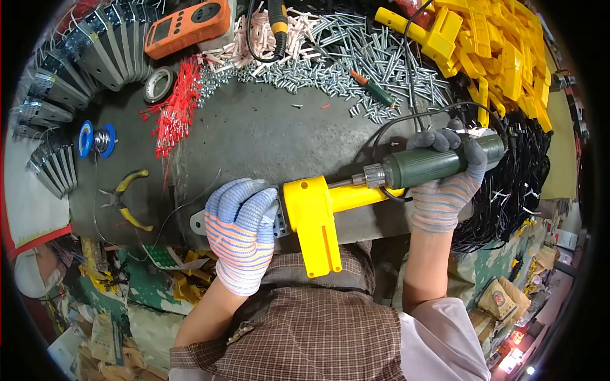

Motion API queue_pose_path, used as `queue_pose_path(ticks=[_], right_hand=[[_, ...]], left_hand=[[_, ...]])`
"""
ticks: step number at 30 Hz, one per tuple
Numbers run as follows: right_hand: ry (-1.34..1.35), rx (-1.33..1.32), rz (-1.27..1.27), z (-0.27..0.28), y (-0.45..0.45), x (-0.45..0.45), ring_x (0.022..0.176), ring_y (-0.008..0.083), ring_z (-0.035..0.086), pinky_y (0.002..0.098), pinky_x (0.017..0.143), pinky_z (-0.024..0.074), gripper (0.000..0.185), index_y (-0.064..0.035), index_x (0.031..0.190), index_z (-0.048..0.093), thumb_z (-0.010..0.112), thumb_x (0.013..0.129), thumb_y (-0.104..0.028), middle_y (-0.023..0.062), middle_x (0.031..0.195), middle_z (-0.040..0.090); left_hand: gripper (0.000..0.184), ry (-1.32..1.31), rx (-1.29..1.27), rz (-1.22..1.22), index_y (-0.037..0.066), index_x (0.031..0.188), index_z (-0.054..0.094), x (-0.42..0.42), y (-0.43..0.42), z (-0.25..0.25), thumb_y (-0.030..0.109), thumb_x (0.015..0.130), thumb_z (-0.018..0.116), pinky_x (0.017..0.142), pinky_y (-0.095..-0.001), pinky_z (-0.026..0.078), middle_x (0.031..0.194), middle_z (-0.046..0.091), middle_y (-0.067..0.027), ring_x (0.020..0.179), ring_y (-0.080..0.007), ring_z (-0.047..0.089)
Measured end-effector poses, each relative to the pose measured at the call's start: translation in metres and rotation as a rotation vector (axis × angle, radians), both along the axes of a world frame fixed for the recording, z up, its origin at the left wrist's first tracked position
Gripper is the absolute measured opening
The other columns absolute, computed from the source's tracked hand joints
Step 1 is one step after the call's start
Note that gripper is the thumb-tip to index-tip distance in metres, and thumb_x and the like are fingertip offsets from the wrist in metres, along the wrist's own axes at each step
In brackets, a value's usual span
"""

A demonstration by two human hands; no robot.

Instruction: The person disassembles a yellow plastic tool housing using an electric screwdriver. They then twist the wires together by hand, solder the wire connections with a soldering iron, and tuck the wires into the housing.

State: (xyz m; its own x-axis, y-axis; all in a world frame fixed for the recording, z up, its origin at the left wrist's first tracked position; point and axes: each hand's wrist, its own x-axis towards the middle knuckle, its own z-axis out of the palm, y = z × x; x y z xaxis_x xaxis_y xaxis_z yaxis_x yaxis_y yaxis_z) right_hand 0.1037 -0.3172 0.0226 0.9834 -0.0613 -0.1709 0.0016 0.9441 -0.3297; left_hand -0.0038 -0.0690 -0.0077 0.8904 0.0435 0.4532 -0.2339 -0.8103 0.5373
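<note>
In the head view my left hand (241, 228), in a striped knit glove, is closed around a grey metal plate (198, 222) whose rounded end with a hole sticks out to the left. Against the plate's right end sits a yellow plastic housing (311, 225) with a handle running off to the right. My gloved right hand (448, 171) grips a dark green electric screwdriver (413, 166), held nearly level. Its bit points left and meets the upper right side of the housing; the exact contact at the tip is hard to make out.
Loose screws (356, 47) are heaped at the back, near an orange meter (187, 28). Yellow housings (502, 51) pile at the back right, above black cables (508, 197). Left lie pliers (124, 200), a solder spool (96, 139), red-wired parts (175, 111) and grey plates (95, 51).
</note>
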Motion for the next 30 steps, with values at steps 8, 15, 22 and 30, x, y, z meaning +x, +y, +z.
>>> queue_pose_path(ticks=[8, 15, 22, 30], right_hand=[[-0.061, -0.059, -0.088, 0.023, -0.012, -0.017, 0.07, 0.0183, 0.051, 0.0408, 0.081, 0.0457, 0.038, 0.001, 0.109, 0.054, 0.068, 0.075, -0.011, 0.0044, 0.076, 0.052], [-0.032, -0.048, -0.042, 0.011, -0.01, -0.04, 0.069, 0.0198, 0.055, 0.0416, 0.084, 0.046, 0.04, -0.0019, 0.115, 0.052, 0.064, 0.079, -0.017, 0.0043, 0.076, 0.056], [0.019, 0.011, -0.063, 0.011, -0.006, -0.043, 0.067, 0.0189, 0.054, 0.0418, 0.081, 0.0454, 0.029, -0.0049, 0.105, 0.056, 0.063, 0.08, -0.016, 0.0033, 0.074, 0.054], [0.073, -0.09, -0.111, 0.013, -0.007, -0.05, 0.07, 0.0181, 0.053, 0.0405, 0.084, 0.0484, 0.044, -0.0028, 0.116, 0.051, 0.067, 0.077, -0.017, 0.0035, 0.077, 0.052]], left_hand=[[0.018, -0.046, -0.097, 0.041, 0.011, 0.099, 0.06, -0.016, 0.002, 0.003, 0.023, 0.086, 0.063, 0.093, -0.0474, 0.043, 0.105, 0.06, -0.0099, 0.103, -0.0348, 0.057], [0.02, -0.039, 0.06, -0.046, 0.014, 0.098, 0.059, -0.027, -0.004, -0.014, 0.03, 0.085, 0.064, 0.102, -0.0542, 0.036, 0.114, 0.057, -0.0095, 0.11, -0.0352, 0.053], [0.018, -0.062, 0.14, -0.061, 0.017, 0.098, 0.055, -0.025, -0.004, -0.015, 0.031, 0.087, 0.061, 0.102, -0.0548, 0.034, 0.117, 0.055, -0.0099, 0.114, -0.0352, 0.048], [0.021, 0.011, 0.202, -0.114, 0.015, 0.097, 0.059, -0.018, 0.005, 0.007, 0.028, 0.082, 0.064, 0.097, -0.0526, 0.037, 0.113, 0.055, -0.0087, 0.112, -0.0343, 0.048]])
